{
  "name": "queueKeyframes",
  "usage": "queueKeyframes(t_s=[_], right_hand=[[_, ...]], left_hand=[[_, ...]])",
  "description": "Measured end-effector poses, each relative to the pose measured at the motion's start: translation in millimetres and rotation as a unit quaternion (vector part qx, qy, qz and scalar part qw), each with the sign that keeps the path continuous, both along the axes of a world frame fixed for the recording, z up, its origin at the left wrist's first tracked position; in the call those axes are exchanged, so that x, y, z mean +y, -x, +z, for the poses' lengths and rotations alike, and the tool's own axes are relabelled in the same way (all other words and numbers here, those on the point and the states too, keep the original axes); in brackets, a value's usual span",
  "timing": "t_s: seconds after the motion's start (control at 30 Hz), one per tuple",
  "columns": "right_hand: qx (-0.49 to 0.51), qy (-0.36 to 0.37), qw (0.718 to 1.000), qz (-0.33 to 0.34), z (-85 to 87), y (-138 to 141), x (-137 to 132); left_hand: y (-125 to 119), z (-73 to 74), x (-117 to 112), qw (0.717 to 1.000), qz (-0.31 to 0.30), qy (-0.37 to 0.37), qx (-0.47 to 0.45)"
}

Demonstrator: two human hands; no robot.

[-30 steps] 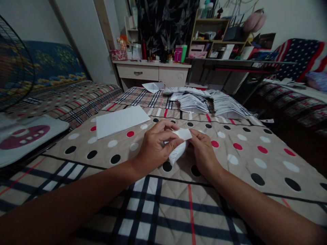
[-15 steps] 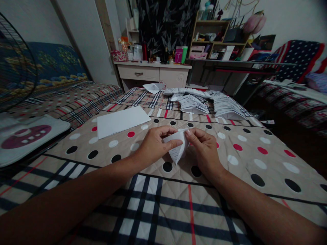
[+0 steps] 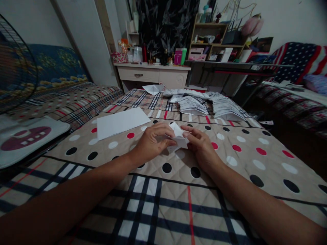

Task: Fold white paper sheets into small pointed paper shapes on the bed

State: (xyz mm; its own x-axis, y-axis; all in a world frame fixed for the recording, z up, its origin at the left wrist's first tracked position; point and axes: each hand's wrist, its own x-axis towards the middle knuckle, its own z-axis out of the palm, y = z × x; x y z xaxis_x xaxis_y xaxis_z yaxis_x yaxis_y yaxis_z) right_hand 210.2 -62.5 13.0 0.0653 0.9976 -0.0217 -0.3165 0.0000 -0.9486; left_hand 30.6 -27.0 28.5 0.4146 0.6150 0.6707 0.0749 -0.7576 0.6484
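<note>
Between my two hands is a small folded sheet of white paper, partly opened out, with a pointed flap standing up at its far side. My left hand is closed on its left side, thumb below and fingers above. On the right edge, my right hand pinches the paper between thumb and fingers. Some of the fingertips are hidden behind the folds. Both hands are just above the dotted quilt. To their left lies a flat stack of white paper sheets.
Rows of folded white papers stand beyond my hands, with another row to their right. A single folded paper lies farther back. A fan and a white bag are at left; a drawer cabinet stands behind.
The folded paper has turned in my hands: its point, which faced down towards me, is gone from there, and a flap now points up and away. Both hands stay on it.
</note>
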Motion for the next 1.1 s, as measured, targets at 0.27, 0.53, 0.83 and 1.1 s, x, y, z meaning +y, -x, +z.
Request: queueKeyframes(t_s=[0.27,0.53,0.83,1.1], right_hand=[[-0.040,-0.067,0.997,-0.014,-1.7,2,-5],[-0.108,-0.149,0.982,-0.034,3.7,5,-12],[-0.205,-0.231,0.948,-0.080,3.8,6,-12],[-0.172,-0.202,0.961,-0.073,6.8,9,-15]], left_hand=[[-1,-7.1,1,0.997,0.041,0.063,-0.015],[-1,-10.8,3,0.991,0.075,0.112,0.006],[-3,-8.6,-3,0.991,0.043,0.120,0.030],[-3,-1.6,-11,0.992,0.016,0.039,0.117]])
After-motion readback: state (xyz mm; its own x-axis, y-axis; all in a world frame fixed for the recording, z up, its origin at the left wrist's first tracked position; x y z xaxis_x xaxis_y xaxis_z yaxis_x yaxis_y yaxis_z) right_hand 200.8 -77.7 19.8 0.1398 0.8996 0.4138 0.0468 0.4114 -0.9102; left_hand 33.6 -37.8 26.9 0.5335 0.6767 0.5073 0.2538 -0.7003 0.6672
